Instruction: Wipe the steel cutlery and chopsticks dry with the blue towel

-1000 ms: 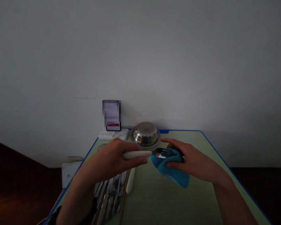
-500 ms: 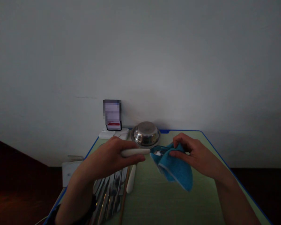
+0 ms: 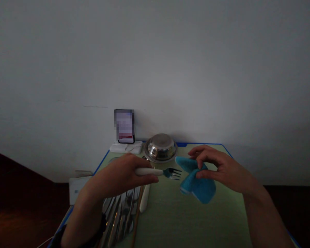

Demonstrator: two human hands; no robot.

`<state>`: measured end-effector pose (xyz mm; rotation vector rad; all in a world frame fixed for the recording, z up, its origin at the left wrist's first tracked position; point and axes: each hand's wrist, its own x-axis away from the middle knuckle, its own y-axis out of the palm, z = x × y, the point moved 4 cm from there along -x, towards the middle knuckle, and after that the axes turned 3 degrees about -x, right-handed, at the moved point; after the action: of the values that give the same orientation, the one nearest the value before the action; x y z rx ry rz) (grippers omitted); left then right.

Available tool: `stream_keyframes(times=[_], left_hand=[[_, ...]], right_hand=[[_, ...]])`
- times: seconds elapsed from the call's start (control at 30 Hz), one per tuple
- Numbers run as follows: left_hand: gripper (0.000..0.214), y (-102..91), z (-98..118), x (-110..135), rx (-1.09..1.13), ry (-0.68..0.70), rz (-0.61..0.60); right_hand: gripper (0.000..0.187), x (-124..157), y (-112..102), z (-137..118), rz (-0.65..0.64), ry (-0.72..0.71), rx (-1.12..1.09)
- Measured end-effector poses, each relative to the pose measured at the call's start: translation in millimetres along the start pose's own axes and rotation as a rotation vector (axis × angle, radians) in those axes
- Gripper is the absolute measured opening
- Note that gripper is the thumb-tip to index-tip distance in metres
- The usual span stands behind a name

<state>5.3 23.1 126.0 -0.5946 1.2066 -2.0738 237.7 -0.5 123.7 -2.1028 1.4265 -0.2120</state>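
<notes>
My left hand [image 3: 121, 177] is closed round the white handle of a fork [image 3: 160, 172], held level above the table with its metal tines pointing right. My right hand [image 3: 219, 168] pinches a blue cloth [image 3: 196, 184] just to the right of the tines; cloth and fork are apart. The cloth hangs bunched below my fingers. Under my left wrist lies a row of several metal utensils [image 3: 121, 215] with a white-handled one [image 3: 144, 198] beside them.
An upturned steel bowl [image 3: 160, 147] stands at the back of the green, blue-edged table [image 3: 175, 217]. A phone [image 3: 124, 126] leans upright on a white block [image 3: 126, 148] at the back left, against the wall. A wooden stick lies among the utensils.
The cloth was wrapped around the fork's tines; my right hand has drawn it off to the right, and the tines are now bare. My left hand has stayed nearly still.
</notes>
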Motion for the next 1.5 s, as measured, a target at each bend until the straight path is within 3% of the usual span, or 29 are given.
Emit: stream_keyframes(times=[0.27, 0.37, 0.47, 0.53, 0.63, 0.77, 1.0, 1.33, 1.5], left_hand=[[0.027, 2.2, 14, -3, -0.032, 0.101, 0.007], [0.032, -0.3, 12, -1, -0.047, 0.088, 0.047], [0.033, -2.2, 9, 1, -0.024, 0.076, 0.078], [0.033, -2.6, 8, 1, -0.017, 0.072, 0.092], [0.034, -2.8, 8, 0, -0.032, 0.057, 0.11], [0.036, -3.4, 6, -2, -0.04, 0.055, 0.114], [0.037, -3.1, 5, 1, -0.026, 0.04, 0.108], [0.034, -5.2, 5, 0, 0.054, 0.071, 0.098], [0.035, -2.7, 5, 0, 0.04, 0.044, 0.091]], right_hand=[[0.014, -13, 38, -12, -0.14, -0.067, 0.044], [0.021, -18, 46, -8, 0.013, -0.067, 0.049], [0.049, -18, 43, 1, 0.25, 0.026, 0.04], [0.047, -17, 42, 7, 0.287, 0.12, 0.088], [0.031, -18, 45, 9, 0.171, 0.186, 0.186], [0.032, -19, 52, 4, 0.039, 0.138, 0.173], [0.02, -17, 55, -5, 0.03, 0.028, 0.177], [0.023, -11, 51, -6, -0.108, 0.069, 0.096], [0.016, -12, 50, -9, -0.03, 0.064, 0.161]])
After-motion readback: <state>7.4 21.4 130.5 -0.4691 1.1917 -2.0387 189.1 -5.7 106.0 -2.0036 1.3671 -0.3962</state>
